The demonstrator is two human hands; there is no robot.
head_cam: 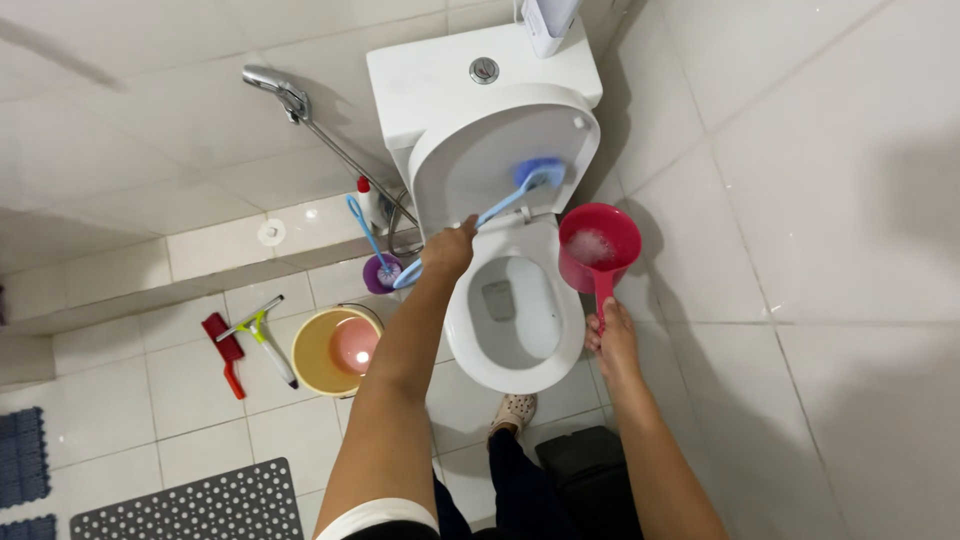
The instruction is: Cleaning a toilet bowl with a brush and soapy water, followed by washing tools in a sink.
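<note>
Holding a blue brush (pixel 520 195) tight in the left hand (pixel 450 250), the person presses its head on the raised toilet lid (pixel 480 160). The right hand (pixel 612 335) is closed on the handle of a red dipper (pixel 598 245) with foamy water, just beside the bowl (pixel 515 310). The dipper could tip and spill on the floor, since it is held low by its end. The fingers on the handle are hard to see.

Open toilet bowl (pixel 515 330) lies free between both arms — raised lid (pixel 480 160) blocks behind, red dipper (pixel 598 245) crowds right, yellow bucket (pixel 335 350) left.
</note>
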